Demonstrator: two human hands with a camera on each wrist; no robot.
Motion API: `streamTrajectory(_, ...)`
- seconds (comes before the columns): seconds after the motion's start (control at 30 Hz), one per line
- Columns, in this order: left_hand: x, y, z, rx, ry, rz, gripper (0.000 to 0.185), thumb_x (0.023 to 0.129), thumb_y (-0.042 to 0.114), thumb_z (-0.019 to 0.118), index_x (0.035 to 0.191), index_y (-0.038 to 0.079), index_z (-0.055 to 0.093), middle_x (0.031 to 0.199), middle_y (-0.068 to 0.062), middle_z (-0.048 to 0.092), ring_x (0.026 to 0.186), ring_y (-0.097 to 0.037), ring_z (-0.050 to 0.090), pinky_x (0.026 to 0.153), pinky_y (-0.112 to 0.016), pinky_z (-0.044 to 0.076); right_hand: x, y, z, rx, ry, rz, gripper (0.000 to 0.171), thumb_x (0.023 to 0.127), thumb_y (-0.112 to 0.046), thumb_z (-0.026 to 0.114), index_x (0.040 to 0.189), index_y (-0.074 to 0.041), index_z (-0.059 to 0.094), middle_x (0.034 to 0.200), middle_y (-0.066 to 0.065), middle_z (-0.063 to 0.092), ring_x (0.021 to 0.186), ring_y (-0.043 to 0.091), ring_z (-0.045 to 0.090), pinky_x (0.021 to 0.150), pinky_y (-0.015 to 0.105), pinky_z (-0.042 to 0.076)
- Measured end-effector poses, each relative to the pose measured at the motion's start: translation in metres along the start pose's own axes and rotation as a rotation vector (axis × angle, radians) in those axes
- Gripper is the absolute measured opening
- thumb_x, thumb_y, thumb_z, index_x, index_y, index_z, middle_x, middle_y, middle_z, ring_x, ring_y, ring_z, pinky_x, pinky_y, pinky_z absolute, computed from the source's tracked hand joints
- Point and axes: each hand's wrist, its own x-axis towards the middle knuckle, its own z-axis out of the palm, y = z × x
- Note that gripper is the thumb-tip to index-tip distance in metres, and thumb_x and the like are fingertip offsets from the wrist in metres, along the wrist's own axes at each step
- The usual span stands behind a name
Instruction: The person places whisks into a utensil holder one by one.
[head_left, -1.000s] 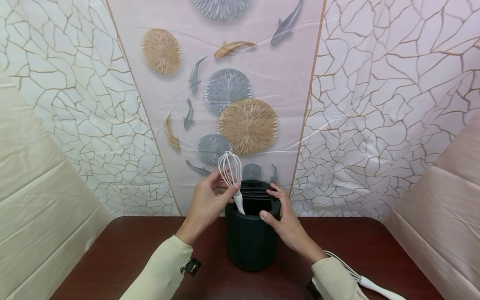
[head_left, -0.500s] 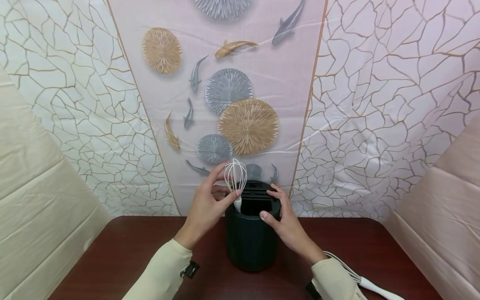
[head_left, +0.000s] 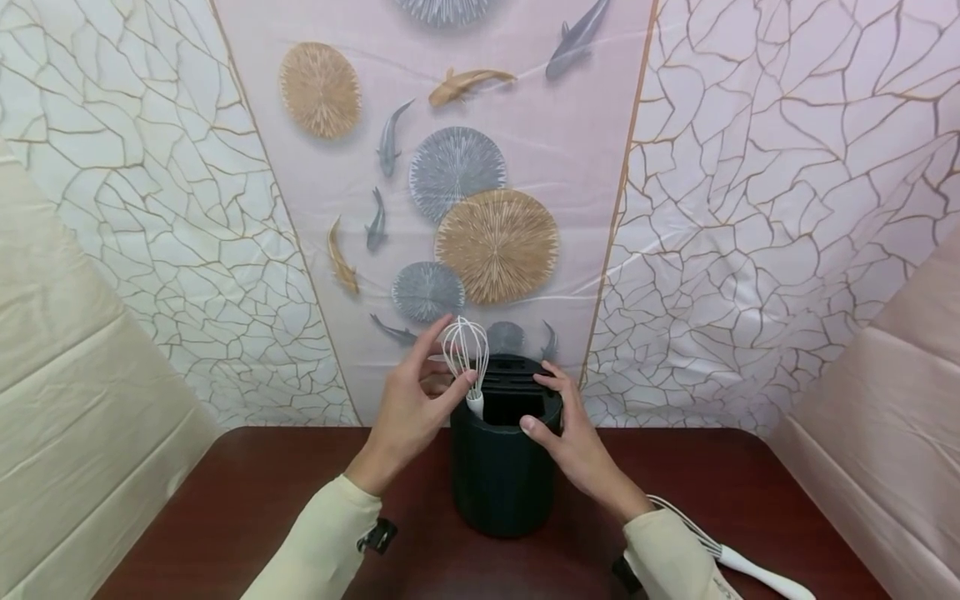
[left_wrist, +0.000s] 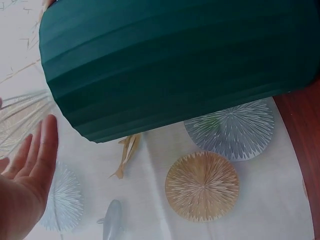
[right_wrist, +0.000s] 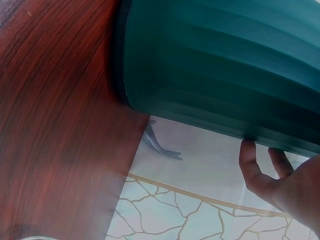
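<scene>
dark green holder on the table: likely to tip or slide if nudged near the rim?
Probably fairly stable: the holder is a squat cylinder standing flat on the wooden table. Its ribbed wall probably gives decent grip. A push at the rim would tip it more easily than one low down; the right hand grips the rim while the left hand holds the whisk.

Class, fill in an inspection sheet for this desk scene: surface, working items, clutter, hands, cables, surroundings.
Surface: dark red wooden table.
Working items: white whisk standing handle-down in dark green holder.
Clutter: second whisk lying on the table at right.
Hands: left hand pinches the standing whisk; right hand grips the holder's rim.
Cables: nothing seen.
Surroundings: fish-and-disc patterned backdrop, cream panels at the sides.
</scene>
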Motion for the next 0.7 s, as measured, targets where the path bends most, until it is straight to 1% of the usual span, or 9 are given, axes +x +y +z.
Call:
streamTrajectory(0.07,0.0007,0.0003,0.0002,-0.002,-0.020,-0.008,0.077,0.095,0.010,0.080,0.161,0.021,0.043,0.129,-0.019,0.063,0.096,-0.024,0.076,0.076,-0.032,0.062,0.0006,-0.0002,-0.0002,-0.004,-0.002,0.000,0.064,0.102,-0.033,0.068,0.157,-0.018,0.038,0.175,0.003,0.016,0.159,0.038,0.014,0.119,0.071,0.020)
streamTrajectory(0.17,0.0012,0.0001,0.0009,-0.015,-0.044,-0.012,0.075,0.092,0.004,0.079,0.158,0.021,0.047,0.132,-0.020,0.061,0.094,-0.026,0.076,0.077,-0.033,0.063,0.0009,0.0000,-0.0002,0.000,-0.002,0.001,0.065,0.102,-0.033,0.068,0.157,-0.018,0.038,0.175,0.004,0.016,0.160,0.038,0.013,0.120,0.070,0.020)
streamTrajectory(0.3,0.0017,0.0004,0.0012,-0.018,-0.065,-0.022,0.072,0.088,-0.001,0.080,0.151,0.017,0.051,0.128,-0.021,0.065,0.086,-0.025,0.076,0.075,-0.036,0.063,0.0012,0.0006,-0.0004,0.009,-0.003,0.003,0.065,0.102,-0.033,0.068,0.157,-0.017,0.037,0.175,0.003,0.016,0.160,0.038,0.013,0.120,0.070,0.020)
streamTrajectory(0.37,0.0020,0.0005,0.0010,-0.013,-0.077,-0.023,0.075,0.087,-0.003,0.081,0.152,0.018,0.050,0.131,-0.019,0.066,0.085,-0.023,0.076,0.075,-0.036,0.063,0.0015,0.0011,-0.0005,0.008,-0.003,0.004,0.065,0.102,-0.034,0.068,0.157,-0.018,0.037,0.175,0.003,0.016,0.160,0.038,0.013,0.120,0.070,0.020)
streamTrajectory(0.47,0.0021,0.0002,0.0005,-0.003,-0.093,-0.012,0.079,0.086,-0.002,0.083,0.155,0.021,0.050,0.139,-0.015,0.062,0.091,-0.026,0.076,0.078,-0.038,0.063,0.0017,0.0015,-0.0007,0.006,-0.001,0.004,0.065,0.102,-0.034,0.068,0.157,-0.018,0.038,0.175,0.003,0.016,0.159,0.039,0.013,0.120,0.072,0.019)
streamTrajectory(0.53,0.0021,-0.0006,0.0001,0.018,-0.099,-0.004,0.081,0.086,0.002,0.086,0.156,0.024,0.051,0.146,-0.011,0.057,0.097,-0.029,0.075,0.081,-0.039,0.063,0.0017,0.0016,-0.0006,0.007,0.001,0.001,0.065,0.102,-0.034,0.069,0.157,-0.018,0.038,0.175,0.003,0.016,0.159,0.039,0.014,0.120,0.072,0.019)
streamTrajectory(0.7,0.0005,-0.0045,0.0003,0.073,-0.104,0.011,0.075,0.088,0.013,0.088,0.154,0.025,0.055,0.145,-0.007,0.058,0.107,-0.033,0.073,0.088,-0.040,0.062,0.0015,0.0025,-0.0003,0.015,0.002,-0.002,0.064,0.102,-0.033,0.069,0.156,-0.018,0.039,0.174,0.004,0.017,0.159,0.039,0.014,0.120,0.071,0.019)
